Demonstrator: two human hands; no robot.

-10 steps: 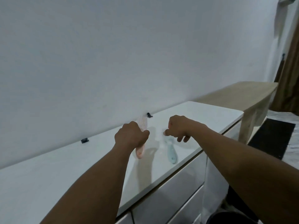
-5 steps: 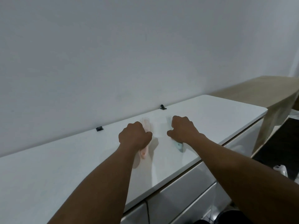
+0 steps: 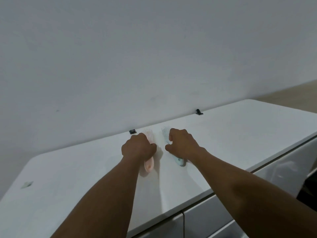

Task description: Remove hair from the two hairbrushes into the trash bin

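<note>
The left hand (image 3: 138,147) is clenched around the middle of a pink hairbrush (image 3: 148,164), whose rounded handle end pokes out toward the camera and whose pale bristled head shows beyond the knuckles. Just beside it, the right hand (image 3: 182,143) is clenched around a light blue hairbrush (image 3: 179,160) in the same way, bristle head past the fingers, handle tip below the wrist. The 2 brushes lie roughly parallel, apart, on or just above a smooth, glossy white worktop (image 3: 240,134). 2 small dark clips (image 3: 199,112) sit where the worktop meets the plain matte wall (image 3: 137,57).
</note>
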